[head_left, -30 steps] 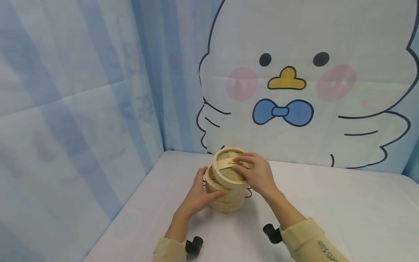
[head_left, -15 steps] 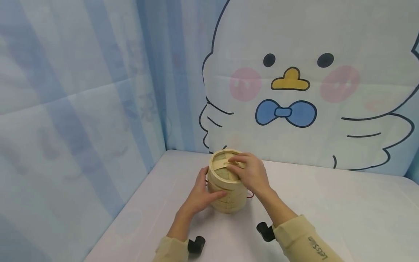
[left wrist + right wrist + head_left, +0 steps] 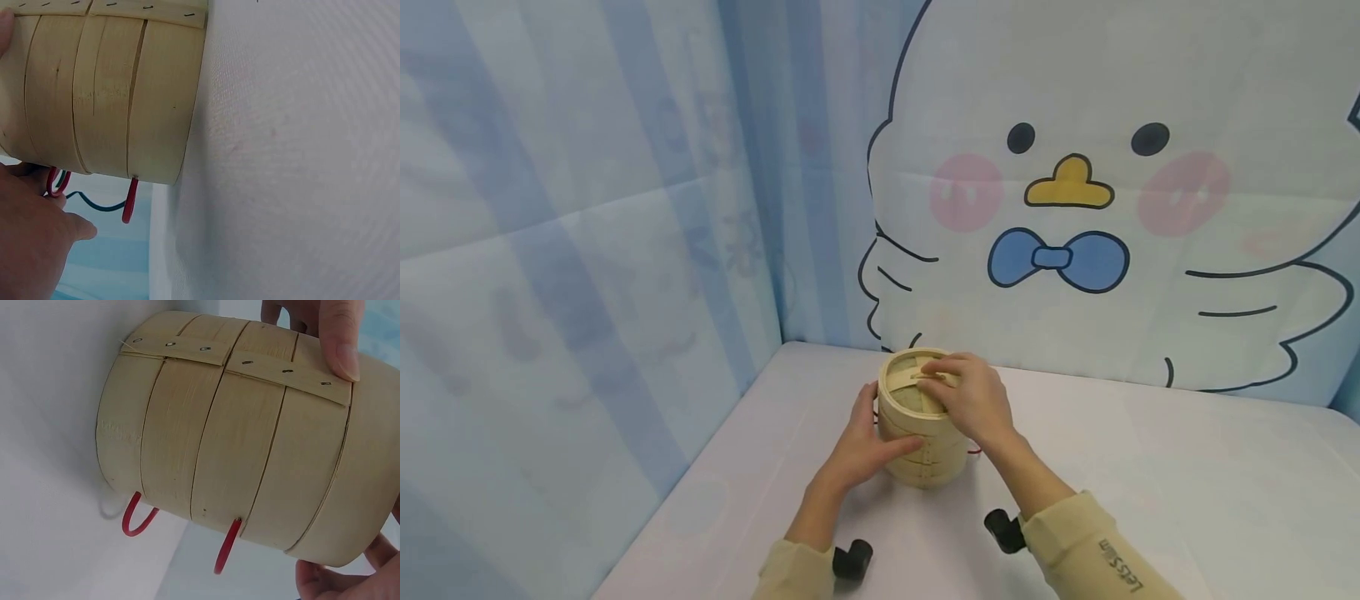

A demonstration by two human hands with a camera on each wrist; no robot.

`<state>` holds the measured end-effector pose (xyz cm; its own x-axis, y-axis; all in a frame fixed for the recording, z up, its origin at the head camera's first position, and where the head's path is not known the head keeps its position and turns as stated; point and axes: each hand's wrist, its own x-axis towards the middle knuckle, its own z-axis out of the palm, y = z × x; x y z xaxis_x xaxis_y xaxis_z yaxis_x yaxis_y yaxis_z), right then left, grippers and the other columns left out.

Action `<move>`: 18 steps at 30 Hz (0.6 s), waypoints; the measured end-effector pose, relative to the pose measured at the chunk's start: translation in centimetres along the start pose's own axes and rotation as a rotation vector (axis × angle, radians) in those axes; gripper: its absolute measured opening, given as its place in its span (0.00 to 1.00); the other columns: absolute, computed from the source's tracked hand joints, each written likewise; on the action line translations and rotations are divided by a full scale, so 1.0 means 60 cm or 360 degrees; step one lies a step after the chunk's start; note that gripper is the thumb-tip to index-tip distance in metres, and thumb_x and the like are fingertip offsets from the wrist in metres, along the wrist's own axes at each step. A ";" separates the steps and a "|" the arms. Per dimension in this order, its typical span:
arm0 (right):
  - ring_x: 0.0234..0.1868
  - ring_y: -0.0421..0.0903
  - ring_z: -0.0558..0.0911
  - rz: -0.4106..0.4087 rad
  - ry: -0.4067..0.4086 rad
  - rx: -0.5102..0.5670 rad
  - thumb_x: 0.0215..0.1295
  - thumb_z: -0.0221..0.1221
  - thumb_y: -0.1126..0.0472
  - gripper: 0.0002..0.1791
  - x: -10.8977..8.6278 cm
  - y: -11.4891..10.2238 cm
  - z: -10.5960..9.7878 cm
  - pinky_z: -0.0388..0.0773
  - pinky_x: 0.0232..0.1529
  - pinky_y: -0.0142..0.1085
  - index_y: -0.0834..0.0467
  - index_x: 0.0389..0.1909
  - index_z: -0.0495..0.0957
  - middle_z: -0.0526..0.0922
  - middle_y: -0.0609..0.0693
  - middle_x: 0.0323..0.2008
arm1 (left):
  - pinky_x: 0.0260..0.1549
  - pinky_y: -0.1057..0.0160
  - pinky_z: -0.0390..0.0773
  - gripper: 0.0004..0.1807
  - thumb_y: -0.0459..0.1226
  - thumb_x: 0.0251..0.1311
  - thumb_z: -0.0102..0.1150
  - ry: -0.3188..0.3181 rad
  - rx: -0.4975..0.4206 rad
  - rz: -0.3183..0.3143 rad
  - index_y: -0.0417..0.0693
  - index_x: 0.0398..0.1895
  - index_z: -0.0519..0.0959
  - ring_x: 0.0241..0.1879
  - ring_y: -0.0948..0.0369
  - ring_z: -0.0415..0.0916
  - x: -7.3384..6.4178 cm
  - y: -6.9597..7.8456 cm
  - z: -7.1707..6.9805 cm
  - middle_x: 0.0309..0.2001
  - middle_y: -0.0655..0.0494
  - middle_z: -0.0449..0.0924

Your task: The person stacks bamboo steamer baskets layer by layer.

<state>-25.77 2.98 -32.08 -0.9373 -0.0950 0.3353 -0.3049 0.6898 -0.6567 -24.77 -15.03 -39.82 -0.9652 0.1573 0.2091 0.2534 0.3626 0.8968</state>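
Observation:
A round bamboo steamer (image 3: 927, 460) with stacked tiers stands upright on the table, its woven lid (image 3: 904, 400) sitting level on top. My left hand (image 3: 861, 450) holds the steamer's left side, thumb across the front and fingers reaching behind. My right hand (image 3: 973, 396) pinches the strip handle at the lid's centre. Red loops (image 3: 228, 547) stick out of the steamer's side in the right wrist view, where the left thumb (image 3: 340, 347) presses near the upper seam. A red loop (image 3: 130, 201) and the left hand's fingers (image 3: 37, 219) also show in the left wrist view.
The white-covered table (image 3: 1150, 467) extends widely to the right and in front of the steamer. A striped blue curtain (image 3: 587, 250) rises on the left. Behind stands a backdrop (image 3: 955, 292) with a cartoon bird. Black wrist mounts (image 3: 853, 560) sit at both cuffs.
The lid, tilted and off to the right one second ago, has come down and left onto the steamer's top in my right hand. My left hand has kept its hold on the side.

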 end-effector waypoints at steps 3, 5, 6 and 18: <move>0.63 0.60 0.75 0.0016 -0.0004 -0.0022 0.64 0.70 0.55 0.15 0.000 0.001 0.003 0.71 0.62 0.57 0.56 0.49 0.87 0.80 0.58 0.59 | 0.63 0.42 0.67 0.56 0.51 0.50 0.78 -0.0004 -0.0003 0.0003 0.50 0.77 0.53 0.66 0.50 0.64 0.000 -0.001 0.001 0.72 0.49 0.59; 0.63 0.60 0.75 0.0021 -0.0001 -0.0036 0.64 0.69 0.55 0.15 0.000 0.002 0.004 0.72 0.62 0.57 0.56 0.49 0.87 0.80 0.58 0.59 | 0.63 0.42 0.67 0.56 0.51 0.50 0.78 -0.0006 -0.0006 0.0003 0.50 0.77 0.53 0.66 0.50 0.63 0.000 0.000 0.002 0.72 0.49 0.59; 0.63 0.60 0.75 0.0023 0.0001 -0.0042 0.64 0.69 0.55 0.15 0.000 0.002 0.005 0.72 0.62 0.57 0.56 0.49 0.87 0.80 0.58 0.59 | 0.63 0.42 0.67 0.57 0.51 0.50 0.78 -0.0007 -0.0006 0.0003 0.50 0.77 0.53 0.66 0.50 0.63 0.000 0.000 0.002 0.72 0.49 0.59; 0.64 0.61 0.74 0.0069 -0.0010 -0.0051 0.66 0.68 0.54 0.15 -0.003 -0.002 0.003 0.71 0.62 0.58 0.55 0.50 0.87 0.79 0.58 0.60 | 0.63 0.41 0.67 0.56 0.52 0.50 0.78 -0.0001 -0.0001 -0.0026 0.52 0.77 0.53 0.67 0.49 0.63 0.003 -0.001 0.005 0.73 0.50 0.58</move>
<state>-25.60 2.75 -32.17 -0.9507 -0.0692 0.3024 -0.2584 0.7158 -0.6487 -24.95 -14.77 -39.93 -0.9690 0.1522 0.1944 0.2378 0.3645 0.9003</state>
